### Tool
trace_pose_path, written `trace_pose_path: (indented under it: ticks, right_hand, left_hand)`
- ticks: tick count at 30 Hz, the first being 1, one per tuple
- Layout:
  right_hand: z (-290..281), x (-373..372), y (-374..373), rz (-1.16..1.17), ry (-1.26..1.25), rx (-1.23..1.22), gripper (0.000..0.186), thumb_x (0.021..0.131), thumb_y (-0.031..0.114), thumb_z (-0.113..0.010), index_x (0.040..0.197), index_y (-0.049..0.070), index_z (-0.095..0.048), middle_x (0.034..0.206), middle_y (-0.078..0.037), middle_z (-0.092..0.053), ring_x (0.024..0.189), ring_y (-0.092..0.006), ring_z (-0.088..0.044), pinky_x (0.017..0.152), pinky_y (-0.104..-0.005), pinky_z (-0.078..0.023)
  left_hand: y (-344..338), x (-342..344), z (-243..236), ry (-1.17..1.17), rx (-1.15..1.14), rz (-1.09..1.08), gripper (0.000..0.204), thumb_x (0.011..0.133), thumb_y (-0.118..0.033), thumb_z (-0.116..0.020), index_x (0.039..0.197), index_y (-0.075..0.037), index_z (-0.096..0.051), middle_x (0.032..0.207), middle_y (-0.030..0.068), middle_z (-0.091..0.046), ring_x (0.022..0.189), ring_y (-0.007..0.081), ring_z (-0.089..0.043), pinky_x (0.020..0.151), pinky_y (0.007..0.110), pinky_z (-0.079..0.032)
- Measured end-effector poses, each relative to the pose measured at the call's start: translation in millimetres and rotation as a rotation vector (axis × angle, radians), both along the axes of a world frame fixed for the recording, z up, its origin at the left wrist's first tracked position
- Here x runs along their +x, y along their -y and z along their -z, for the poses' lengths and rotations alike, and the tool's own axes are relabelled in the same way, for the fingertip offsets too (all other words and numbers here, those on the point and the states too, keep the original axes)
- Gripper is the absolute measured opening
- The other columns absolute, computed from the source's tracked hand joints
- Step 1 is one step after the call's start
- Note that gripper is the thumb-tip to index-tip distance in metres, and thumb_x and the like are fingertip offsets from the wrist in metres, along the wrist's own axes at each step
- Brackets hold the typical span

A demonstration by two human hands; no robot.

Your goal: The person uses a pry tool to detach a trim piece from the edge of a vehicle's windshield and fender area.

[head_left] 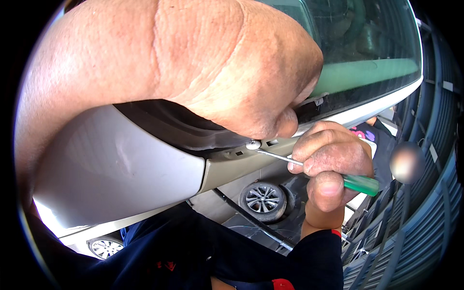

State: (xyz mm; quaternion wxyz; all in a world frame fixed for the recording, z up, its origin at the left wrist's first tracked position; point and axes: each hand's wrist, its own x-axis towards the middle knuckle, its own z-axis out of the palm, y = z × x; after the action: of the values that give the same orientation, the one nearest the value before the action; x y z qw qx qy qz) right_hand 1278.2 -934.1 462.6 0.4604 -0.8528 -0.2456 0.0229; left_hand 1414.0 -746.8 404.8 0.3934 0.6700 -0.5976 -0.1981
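My right hand (333,159) grips a screwdriver with a green handle (360,185) and a thin metal shaft (280,157). Its tip meets a small whitish round fastener (253,144) on the beige edge panel (217,166) of a car body. My left hand (241,72) reaches across from the left, just above that fastener. Its fingers curl downward and are mostly hidden behind the back of the hand; whatever they hold is out of sight. A small rectangular slot (273,142) opens in the panel beside the fastener.
A smooth silver body panel (121,164) curves below my left forearm, with a dark channel (179,121) behind it. Car glass (372,53) rises at upper right. Below are a loose wheel (264,200) and a dark bar (251,220). Another person (382,150) is at right, near dark slats (430,217).
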Motion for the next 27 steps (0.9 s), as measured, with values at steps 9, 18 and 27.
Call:
trace_pose_path:
  ticks: [9, 18, 27]
  right_hand:
    - [3, -3, 0, 0.049, 0.052, -0.042, 0.050, 0.099, 0.051, -0.063, 0.078, 0.006, -0.055, 0.064, -0.010, -0.063, 0.050, -0.0199, -0.058, 0.048, -0.0310, -0.046]
    - [2, -8, 0, -0.028, 0.000, -0.028, 0.031, 0.101, 0.034, -0.067, 0.095, 0.005, -0.060, 0.072, -0.011, -0.066, 0.055, -0.0241, -0.061, 0.052, -0.0353, -0.048]
    - [3, -11, -6, -0.147, 0.034, -0.027, 0.027, 0.086, 0.016, -0.079, 0.100, 0.003, -0.060, 0.075, -0.013, -0.066, 0.060, -0.0260, -0.065, 0.059, -0.0351, -0.056]
  left_hand:
    - [-1, 0, -2, 0.010, -0.007, 0.001, 0.016, 0.086, -0.016, -0.069, 0.083, 0.000, -0.069, 0.074, 0.0172, -0.065, 0.074, 0.0332, -0.066, 0.070, 0.041, -0.051]
    - [-6, -3, -3, 0.015, -0.016, -0.008, 0.016, 0.085, -0.016, -0.069, 0.082, 0.000, -0.069, 0.073, 0.0171, -0.065, 0.072, 0.0330, -0.066, 0.069, 0.041, -0.051]
    - [-39, -1, 4, 0.009, -0.044, -0.057, 0.015, 0.085, -0.015, -0.069, 0.081, 0.000, -0.069, 0.072, 0.0169, -0.064, 0.071, 0.0328, -0.066, 0.068, 0.041, -0.051]
